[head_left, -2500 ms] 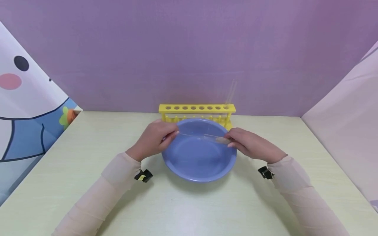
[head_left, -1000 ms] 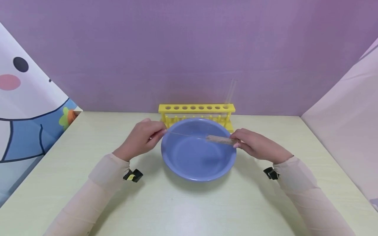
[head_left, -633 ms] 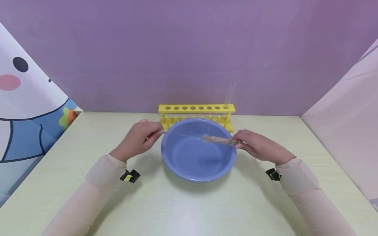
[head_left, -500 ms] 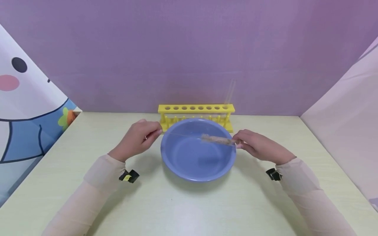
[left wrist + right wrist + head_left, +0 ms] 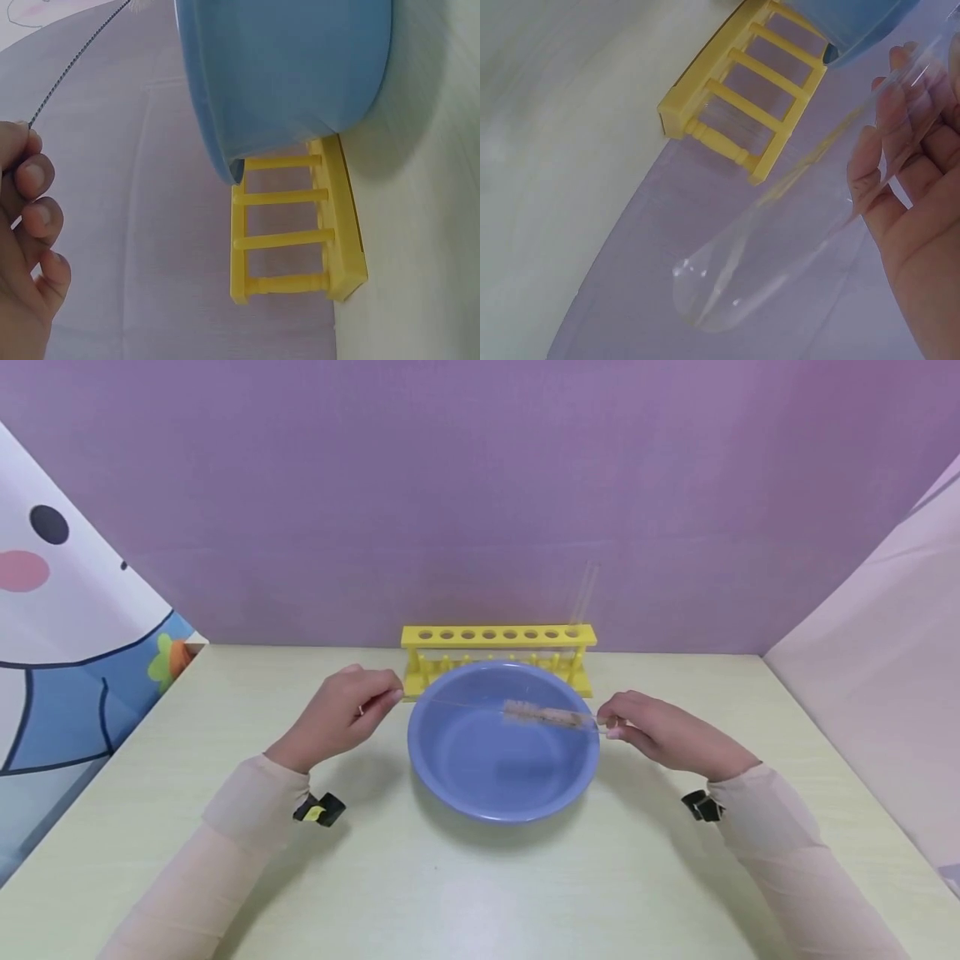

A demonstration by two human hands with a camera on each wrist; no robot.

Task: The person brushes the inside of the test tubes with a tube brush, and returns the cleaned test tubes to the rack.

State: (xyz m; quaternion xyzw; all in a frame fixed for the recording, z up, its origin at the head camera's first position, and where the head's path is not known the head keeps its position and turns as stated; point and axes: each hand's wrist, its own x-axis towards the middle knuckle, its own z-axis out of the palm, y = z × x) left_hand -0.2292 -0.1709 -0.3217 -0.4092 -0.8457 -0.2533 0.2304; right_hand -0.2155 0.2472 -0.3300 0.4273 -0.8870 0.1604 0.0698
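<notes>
My left hand (image 5: 337, 714) pinches the twisted wire handle (image 5: 75, 62) of a test tube brush left of the basin. The brush's pale bristles (image 5: 543, 714) lie above the basin, their left end fluffed out and the rest apparently inside a clear test tube. My right hand (image 5: 667, 735) holds that test tube (image 5: 795, 210) between thumb and fingers at the basin's right rim. In the right wrist view the tube's rounded end points away from the fingers, with nothing visible inside it. Where the tube's mouth lies is hard to make out. The blue basin (image 5: 487, 781) stands under both.
A yellow test tube rack (image 5: 498, 644) stands behind the basin, partly hidden by it. Another clear tube (image 5: 587, 592) leans in its rightmost hole. A purple backdrop (image 5: 480, 485) rises behind the pale table (image 5: 480, 885).
My left hand has drawn leftward, pulling the brush with it, and more bristles show. My right hand has shifted a little to the right with the tube.
</notes>
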